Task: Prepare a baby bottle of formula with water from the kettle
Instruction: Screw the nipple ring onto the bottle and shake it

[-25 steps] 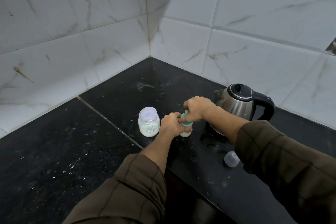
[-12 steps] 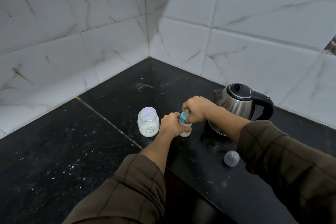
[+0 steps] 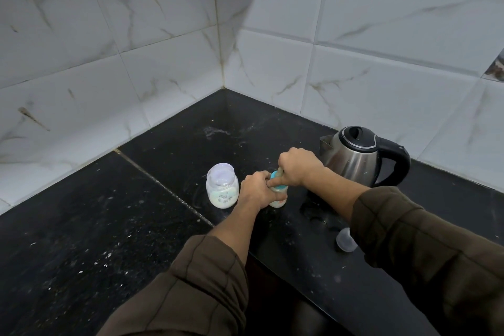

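Teal collar (image 3: 280, 187) prob being tightened: our L hand (image 3: 255, 191) grips bottle (image 3: 278, 200), R hand (image 3: 298, 168) wraps collar; next, shake w/ firm seal.

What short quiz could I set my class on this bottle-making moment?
1. True or false: the kettle stands to the right of the baby bottle.
2. What does the left hand hold? A) the kettle's handle B) the baby bottle's body C) nothing
3. Fill in: the right hand has its grip on the baby bottle's ____.
Key: 1 true; 2 B; 3 top
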`<state>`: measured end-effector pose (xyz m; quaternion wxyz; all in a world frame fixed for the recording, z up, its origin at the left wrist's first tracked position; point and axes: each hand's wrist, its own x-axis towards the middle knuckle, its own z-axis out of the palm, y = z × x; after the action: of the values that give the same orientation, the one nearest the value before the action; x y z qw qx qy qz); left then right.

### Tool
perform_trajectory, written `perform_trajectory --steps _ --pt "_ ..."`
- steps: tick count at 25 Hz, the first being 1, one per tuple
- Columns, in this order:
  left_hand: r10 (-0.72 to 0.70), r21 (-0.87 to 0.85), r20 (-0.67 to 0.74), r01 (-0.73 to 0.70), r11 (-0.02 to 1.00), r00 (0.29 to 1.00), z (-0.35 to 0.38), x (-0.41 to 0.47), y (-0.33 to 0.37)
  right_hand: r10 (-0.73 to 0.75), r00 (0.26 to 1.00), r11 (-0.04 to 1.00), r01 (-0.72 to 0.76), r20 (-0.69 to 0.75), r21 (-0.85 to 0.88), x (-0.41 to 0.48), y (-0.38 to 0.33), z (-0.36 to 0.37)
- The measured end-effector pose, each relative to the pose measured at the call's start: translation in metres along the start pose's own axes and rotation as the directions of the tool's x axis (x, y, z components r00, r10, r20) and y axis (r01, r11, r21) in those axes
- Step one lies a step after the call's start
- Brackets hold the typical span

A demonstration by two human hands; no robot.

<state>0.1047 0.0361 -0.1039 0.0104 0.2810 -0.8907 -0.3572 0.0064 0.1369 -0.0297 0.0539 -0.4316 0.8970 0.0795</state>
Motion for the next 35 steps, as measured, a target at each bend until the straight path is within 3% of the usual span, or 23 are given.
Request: perform_trajectory --steps 3,7,16,19,21,29,32,35 --pt "-0.004 0.007 0.01 0.004 1.0 1.0 0.0 0.0 0.0 0.002 0.999 1.0 -0.002 0.034 -0.006 0.003 0.0 -0.002" --pt "-0.002 -0.016 0.014 0.003 1.0 1.0 -0.001 0.0 0.001 -0.108 0.98 0.99 0.091 0.164 0.107 0.006 0.004 -0.007" --pt "-0.005 0.034 0.008 0.005 0.999 1.0 -0.002 -0.002 0.004 0.08 0.997 0.997 -0.08 -0.004 -0.022 -0.001 -0.003 0.001" --pt "-0.009 0.022 0.02 0.009 1.0 1.0 -0.004 -0.002 0.003 -0.034 0.995 0.99 0.02 0.098 0.143 0.005 0.004 -0.003" --pt "-0.012 -0.003 0.024 0.012 1.0 1.0 -0.003 -0.001 0.002 -0.12 0.977 0.983 0.093 0.174 0.157 0.007 0.006 -0.005" --pt "0.022 0.033 0.014 -0.023 0.999 1.0 -0.003 -0.002 0.004 0.087 0.996 0.995 -0.087 0.004 -0.048 0.004 -0.004 0.0" --pt "-0.011 0.019 0.023 0.011 1.0 1.0 -0.007 -0.004 0.006 -0.044 0.99 0.992 0.028 0.134 0.119 0.007 0.0 -0.005" --pt "-0.014 0.006 0.038 0.014 1.0 0.999 -0.007 -0.003 0.007 -0.102 0.974 0.991 0.081 0.2 0.109 0.005 0.003 -0.008"
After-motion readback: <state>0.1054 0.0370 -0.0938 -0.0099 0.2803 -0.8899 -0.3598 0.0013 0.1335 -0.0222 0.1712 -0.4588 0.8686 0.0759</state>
